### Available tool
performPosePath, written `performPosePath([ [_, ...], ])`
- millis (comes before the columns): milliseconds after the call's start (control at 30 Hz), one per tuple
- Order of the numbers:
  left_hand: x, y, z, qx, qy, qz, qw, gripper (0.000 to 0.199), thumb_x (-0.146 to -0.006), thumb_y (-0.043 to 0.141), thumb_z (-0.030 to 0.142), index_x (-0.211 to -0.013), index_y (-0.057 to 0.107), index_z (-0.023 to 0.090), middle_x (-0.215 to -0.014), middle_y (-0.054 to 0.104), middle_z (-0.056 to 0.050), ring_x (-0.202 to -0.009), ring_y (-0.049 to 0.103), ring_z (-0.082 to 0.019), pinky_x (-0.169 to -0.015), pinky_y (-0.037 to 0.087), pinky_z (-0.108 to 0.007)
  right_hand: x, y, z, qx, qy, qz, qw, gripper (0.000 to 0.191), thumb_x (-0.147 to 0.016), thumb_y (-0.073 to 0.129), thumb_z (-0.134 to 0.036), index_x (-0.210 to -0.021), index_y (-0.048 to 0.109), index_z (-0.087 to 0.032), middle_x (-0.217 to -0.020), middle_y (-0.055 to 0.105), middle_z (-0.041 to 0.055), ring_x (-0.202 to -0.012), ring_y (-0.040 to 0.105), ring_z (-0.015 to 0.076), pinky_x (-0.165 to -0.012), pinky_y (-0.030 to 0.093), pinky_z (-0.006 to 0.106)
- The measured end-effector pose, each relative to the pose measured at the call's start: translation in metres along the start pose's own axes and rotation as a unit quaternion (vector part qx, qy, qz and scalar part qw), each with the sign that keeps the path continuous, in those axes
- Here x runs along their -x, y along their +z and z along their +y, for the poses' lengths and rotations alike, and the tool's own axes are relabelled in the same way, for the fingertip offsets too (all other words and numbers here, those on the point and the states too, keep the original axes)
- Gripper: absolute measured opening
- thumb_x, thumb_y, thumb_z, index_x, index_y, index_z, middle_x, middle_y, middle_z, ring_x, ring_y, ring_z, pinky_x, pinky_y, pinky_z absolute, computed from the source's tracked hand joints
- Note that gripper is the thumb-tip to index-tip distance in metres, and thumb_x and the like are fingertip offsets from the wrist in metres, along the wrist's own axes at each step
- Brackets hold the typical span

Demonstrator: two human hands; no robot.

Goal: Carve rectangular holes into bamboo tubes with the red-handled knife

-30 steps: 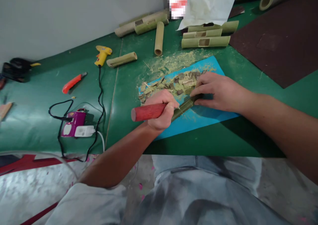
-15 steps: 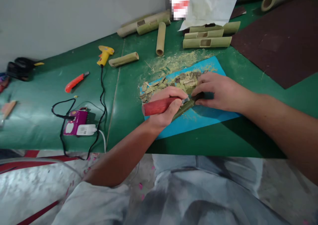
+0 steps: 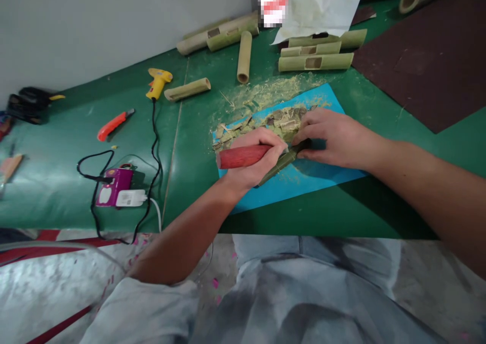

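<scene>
My left hand is closed round the red wooden handle of a carving knife, its short metal blade partly hidden by my fingers. The blade end meets a narrow dark green bamboo strip, which lies slantwise on a blue sheet. Pinched by the fingertips of my right hand is the far end of that strip; the fingers hide some of it. Bamboo chips and shavings are heaped on the sheet just beyond both hands.
Several cut bamboo tubes lie toward the back. To the left are a yellow glue gun, an orange utility knife and a purple power adapter with trailing cords. A dark brown sheet covers the right side.
My left hand has turned slightly with the knife, its fingers now covering more of the blade. My right hand keeps its hold on the bamboo strip. The whole view has shifted slightly.
</scene>
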State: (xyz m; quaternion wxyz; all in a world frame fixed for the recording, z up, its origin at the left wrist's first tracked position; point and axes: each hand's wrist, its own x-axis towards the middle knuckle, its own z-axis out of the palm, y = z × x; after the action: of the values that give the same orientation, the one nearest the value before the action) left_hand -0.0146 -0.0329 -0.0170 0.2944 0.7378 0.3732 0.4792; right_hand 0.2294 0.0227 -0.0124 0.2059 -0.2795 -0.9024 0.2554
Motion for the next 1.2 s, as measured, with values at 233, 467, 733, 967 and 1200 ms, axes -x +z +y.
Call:
performPosePath([
  [233,0.002,0.0,-0.008,0.02,0.053,0.02,0.998,0.029,-0.105,0.067,0.039,-0.079,0.07,0.026,-0.079,0.078,0.0,-0.072,0.074,-0.018,-0.067,0.06,-0.037,0.001,0.003,0.002,0.004,-0.003,0.01,1.0,0.018,-0.097,0.069,-0.041,-0.102,0.083,-0.029,-0.102,0.071,0.0101,-0.105,0.065,0.033,-0.097,0.052,0.05],
  [467,0.01,-0.001,-0.014,0.026,0.08,0.06,0.995,0.027,-0.102,0.068,0.032,-0.075,0.069,0.025,-0.074,0.075,0.002,-0.065,0.07,-0.016,-0.062,0.054,-0.034,0.002,0.003,0.001,0.004,-0.011,0.01,1.0,0.02,-0.097,0.07,-0.04,-0.103,0.084,-0.027,-0.101,0.071,0.0107,-0.103,0.064,0.032,-0.098,0.052,0.05],
  [733,0.011,0.0,-0.014,0.006,0.077,0.071,0.994,0.033,-0.104,0.066,0.041,-0.074,0.066,0.027,-0.072,0.075,0.001,-0.062,0.068,-0.017,-0.06,0.054,-0.037,0.002,0.005,0.004,0.012,-0.019,0.01,1.0,0.022,-0.098,0.069,-0.04,-0.105,0.084,-0.025,-0.101,0.069,0.0108,-0.102,0.063,0.0312,-0.094,0.05,0.049],
  [967,0.011,0.002,-0.016,0.006,0.097,0.087,0.991,0.032,-0.103,0.066,0.041,-0.074,0.067,0.027,-0.069,0.073,0.001,-0.058,0.065,-0.016,-0.057,0.054,-0.036,0.003,0.003,0.003,0.003,-0.021,0.01,1.0,0.021,-0.099,0.067,-0.042,-0.104,0.082,-0.028,-0.103,0.069,0.0104,-0.103,0.062,0.0312,-0.097,0.05,0.05],
  [1200,0.012,0.002,-0.015,0.039,0.1,0.097,0.989,0.029,-0.101,0.068,0.035,-0.074,0.069,0.025,-0.069,0.073,0.002,-0.058,0.065,-0.015,-0.057,0.053,-0.033,0.004,0.004,0.005,0.011,-0.028,0.014,0.999,0.023,-0.099,0.068,-0.042,-0.106,0.083,-0.026,-0.102,0.069,0.0105,-0.103,0.062,0.0308,-0.094,0.049,0.047],
])
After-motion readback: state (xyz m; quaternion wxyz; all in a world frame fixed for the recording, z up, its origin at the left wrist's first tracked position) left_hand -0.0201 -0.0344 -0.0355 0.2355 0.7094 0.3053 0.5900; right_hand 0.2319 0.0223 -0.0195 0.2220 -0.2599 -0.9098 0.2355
